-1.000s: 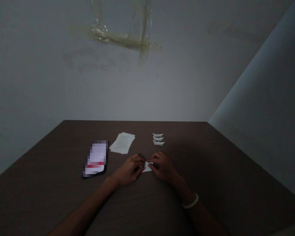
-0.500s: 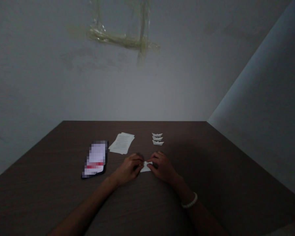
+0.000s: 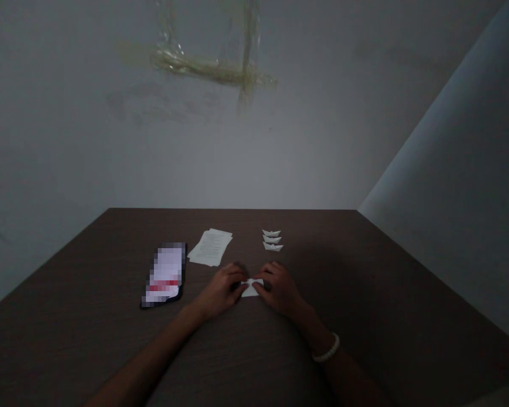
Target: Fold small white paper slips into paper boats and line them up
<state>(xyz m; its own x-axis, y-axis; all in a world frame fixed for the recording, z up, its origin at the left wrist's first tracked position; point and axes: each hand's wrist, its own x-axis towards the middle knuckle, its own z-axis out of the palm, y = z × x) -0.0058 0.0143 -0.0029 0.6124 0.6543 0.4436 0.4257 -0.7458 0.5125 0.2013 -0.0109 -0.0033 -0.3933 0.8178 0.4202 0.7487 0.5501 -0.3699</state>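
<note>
A small white piece of paper [image 3: 250, 291] lies low over the table between my two hands. My left hand [image 3: 224, 289] grips its left side with thumb and fingers closed. On the opposite side my right hand [image 3: 280, 288] pinches the paper, its thumb across the surface. The fingertips cover parts of the paper, so its exact folds are hard to make out. Just beyond my right hand, three white folded paper boats [image 3: 272, 239] sit in a close column.
A stack of printed paper sheets [image 3: 211, 247] rests beyond my left hand. To the left lies a phone [image 3: 165, 274] with a blurred, lit screen. The brown table [image 3: 246, 356] meets a grey wall [image 3: 305, 152] at its far edge. Yellowed tape [image 3: 203, 69] clings to the wall.
My fingers have shifted slightly on the paper, and a bit more of its left part shows between the hands. The boats, sheets and phone stay put.
</note>
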